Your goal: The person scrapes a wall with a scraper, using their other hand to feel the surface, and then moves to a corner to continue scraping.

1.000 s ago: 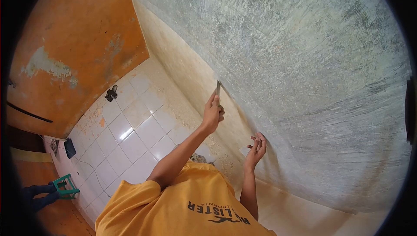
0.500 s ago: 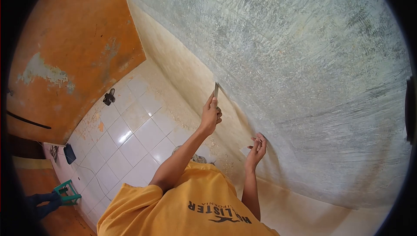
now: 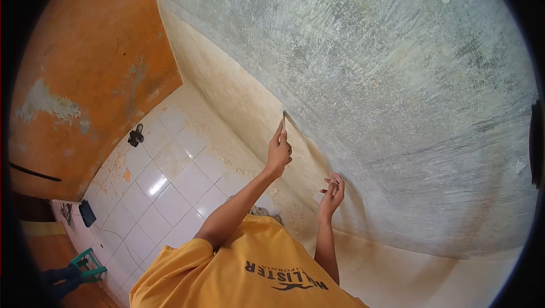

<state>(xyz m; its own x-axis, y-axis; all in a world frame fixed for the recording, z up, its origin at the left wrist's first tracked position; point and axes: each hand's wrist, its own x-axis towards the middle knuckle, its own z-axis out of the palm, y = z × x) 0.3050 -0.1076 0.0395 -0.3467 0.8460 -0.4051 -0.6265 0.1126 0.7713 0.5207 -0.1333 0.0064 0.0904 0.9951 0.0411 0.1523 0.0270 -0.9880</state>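
Against the grey wall (image 3: 374, 92), left hand (image 3: 279, 152) still grips a thin blade (image 3: 283, 121); right hand (image 3: 332, 193) stays curled, contents unclear.

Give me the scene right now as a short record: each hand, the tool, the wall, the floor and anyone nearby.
left hand: fingers closed around a thin bladed tool
tool tip: at the boundary between the grey-green wall area and the cream band
right hand: fingers bent, close to the wall; contact and grip unclear
adjoining wall: orange wall with a pale worn patch
floor: pale tiles, with crumbs near the walls
on floor: dark object, green stool
nearby: a person's blue-clothed legs beside the stool
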